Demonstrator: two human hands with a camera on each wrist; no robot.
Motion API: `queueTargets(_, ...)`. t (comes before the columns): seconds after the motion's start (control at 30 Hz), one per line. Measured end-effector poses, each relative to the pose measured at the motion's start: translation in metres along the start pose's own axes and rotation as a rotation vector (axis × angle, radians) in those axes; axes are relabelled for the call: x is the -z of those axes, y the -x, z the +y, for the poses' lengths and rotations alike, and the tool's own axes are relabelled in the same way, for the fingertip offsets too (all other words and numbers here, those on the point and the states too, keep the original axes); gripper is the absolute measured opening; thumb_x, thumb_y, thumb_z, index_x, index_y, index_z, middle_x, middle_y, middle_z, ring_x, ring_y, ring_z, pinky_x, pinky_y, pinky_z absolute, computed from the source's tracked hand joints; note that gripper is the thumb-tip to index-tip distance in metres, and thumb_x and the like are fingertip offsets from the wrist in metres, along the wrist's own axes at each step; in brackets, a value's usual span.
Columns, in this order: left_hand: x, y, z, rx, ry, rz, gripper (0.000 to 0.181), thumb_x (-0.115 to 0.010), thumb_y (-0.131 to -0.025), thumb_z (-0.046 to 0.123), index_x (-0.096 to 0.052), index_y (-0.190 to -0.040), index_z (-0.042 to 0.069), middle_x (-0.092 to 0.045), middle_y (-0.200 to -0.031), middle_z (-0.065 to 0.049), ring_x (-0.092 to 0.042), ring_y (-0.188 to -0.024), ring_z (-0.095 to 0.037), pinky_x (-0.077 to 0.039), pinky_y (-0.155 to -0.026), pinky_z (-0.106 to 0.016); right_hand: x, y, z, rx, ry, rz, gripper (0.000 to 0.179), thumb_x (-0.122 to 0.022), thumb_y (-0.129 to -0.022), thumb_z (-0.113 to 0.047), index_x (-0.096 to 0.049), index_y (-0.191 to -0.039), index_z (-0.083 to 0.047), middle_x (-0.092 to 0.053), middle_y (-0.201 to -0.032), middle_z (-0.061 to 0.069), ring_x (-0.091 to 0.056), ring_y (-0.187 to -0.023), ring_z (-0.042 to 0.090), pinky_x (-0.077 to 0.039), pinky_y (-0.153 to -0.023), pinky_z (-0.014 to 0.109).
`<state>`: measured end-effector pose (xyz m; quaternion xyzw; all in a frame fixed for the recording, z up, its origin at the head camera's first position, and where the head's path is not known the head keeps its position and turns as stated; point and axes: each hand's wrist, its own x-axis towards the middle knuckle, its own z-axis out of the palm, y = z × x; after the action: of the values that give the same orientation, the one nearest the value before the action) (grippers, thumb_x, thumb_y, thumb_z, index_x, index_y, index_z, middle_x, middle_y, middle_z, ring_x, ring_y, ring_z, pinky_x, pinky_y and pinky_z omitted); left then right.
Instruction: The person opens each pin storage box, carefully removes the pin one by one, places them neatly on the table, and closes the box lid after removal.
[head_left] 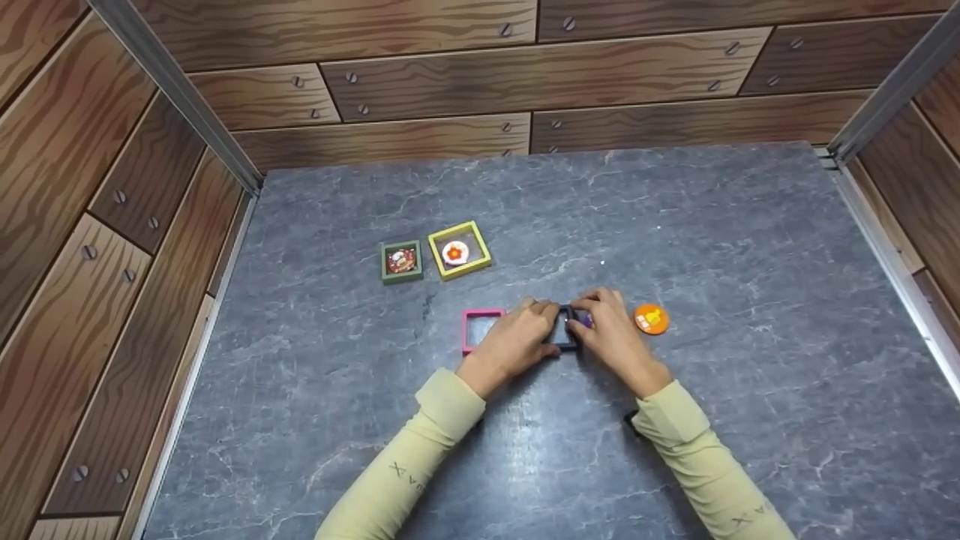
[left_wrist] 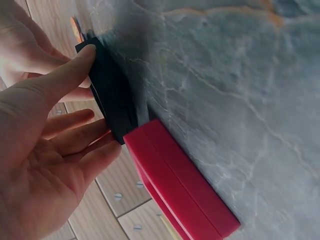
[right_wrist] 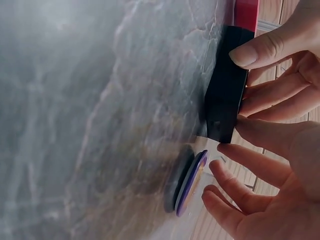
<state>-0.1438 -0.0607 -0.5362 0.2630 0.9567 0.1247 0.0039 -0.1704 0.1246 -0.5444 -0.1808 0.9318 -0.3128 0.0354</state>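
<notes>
A black square frame lies flat on the table between the two hands. My left hand grips it, thumb on the near side and fingers at the far side. My right hand pinches its right end with thumb and index finger; the other fingers are spread. Under those fingers lies a round badge with a purple rim, mostly hidden in the head view. Left of the black frame, and close against it, is a pink square frame, partly covered by my left hand.
An orange round badge lies right of my right hand. Farther back are a green frame with a reddish badge inside and a yellow frame around a white badge with a red flower. Wood-patterned walls border the grey marbled table.
</notes>
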Motion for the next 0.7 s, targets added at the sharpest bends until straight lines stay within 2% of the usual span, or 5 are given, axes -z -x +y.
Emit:
queueTargets(0.2, 0.0, 0.002, -0.005, -0.018, 0.024, -0.023, 0.061, -0.077, -0.096, 0.038, -0.059, -0.143, 0.003, -0.067, -0.144, -0.013, -0.063, -0.133, -0.027, -0.055, -0.115, -0.036, 0.0, 0.0, -0.001, -0.022, 0.006, -0.008, 0.033, -0.075, -0.095, -0.009, -0.073, -0.121, 0.01, -0.065, -0.126, 0.026, -0.052, -0.119, 0.044, -0.047, -0.104, 0.056)
queueTargets(0.33, 0.003, 0.006, -0.012, -0.055, 0.095, -0.039, 0.064, -0.07, -0.102, 0.038, -0.053, -0.15, 0.0, -0.059, -0.154, -0.018, -0.056, -0.145, -0.031, -0.046, -0.125, -0.039, -0.001, 0.0, -0.001, -0.036, 0.013, -0.024, 0.035, -0.073, -0.096, -0.01, -0.071, -0.125, 0.01, -0.065, -0.127, 0.027, -0.052, -0.118, 0.043, -0.047, -0.104, 0.056)
queueTargets(0.47, 0.01, 0.008, -0.023, -0.074, 0.173, -0.037, 0.061, -0.067, -0.104, 0.035, -0.052, -0.152, 0.001, -0.056, -0.157, -0.018, -0.053, -0.148, -0.032, -0.042, -0.127, -0.041, -0.001, 0.0, 0.0, -0.038, 0.016, -0.026, 0.037, -0.073, -0.096, -0.011, -0.071, -0.126, 0.01, -0.065, -0.125, 0.028, -0.052, -0.116, 0.044, -0.046, -0.102, 0.056)
queueTargets(0.7, 0.026, 0.011, -0.047, 0.013, 0.213, -0.01, 0.056, -0.066, -0.104, 0.033, -0.054, -0.151, 0.004, -0.056, -0.156, -0.017, -0.054, -0.146, -0.031, -0.046, -0.124, -0.044, 0.0, -0.001, -0.003, -0.031, 0.008, 0.002, 0.037, -0.073, -0.096, -0.013, -0.071, -0.124, 0.01, -0.066, -0.123, 0.03, -0.053, -0.115, 0.046, -0.046, -0.101, 0.056)
